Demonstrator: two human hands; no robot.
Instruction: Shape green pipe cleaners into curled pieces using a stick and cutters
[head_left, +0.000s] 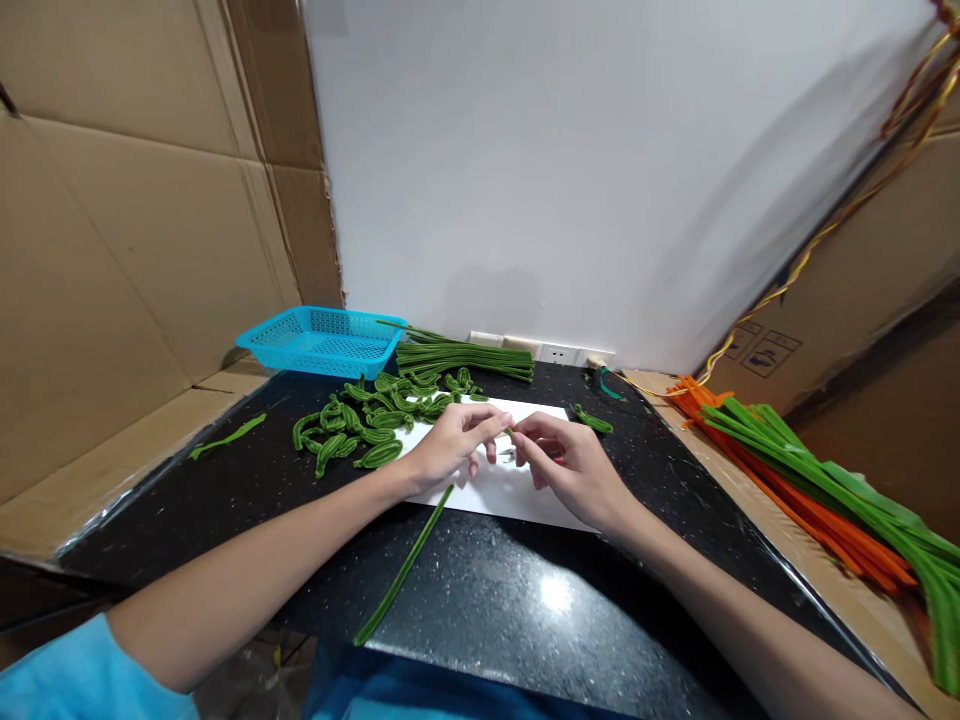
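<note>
at the centre of the frame the left hand (456, 442) and right hand (571, 458) meet above a white sheet (487, 497), the fingers of both pinched on a green bit (510, 431), mostly hidden between them; a pile of green loops (379, 420) lies left of centre, partly on the sheet; one loose stem (405, 567) slants across the desk (637, 610) at lower centre; behind the pile are a blue basket (330, 344) and a stem bundle (469, 361); orange strips (806, 508) and green strips (840, 480) lie at the right.
</note>
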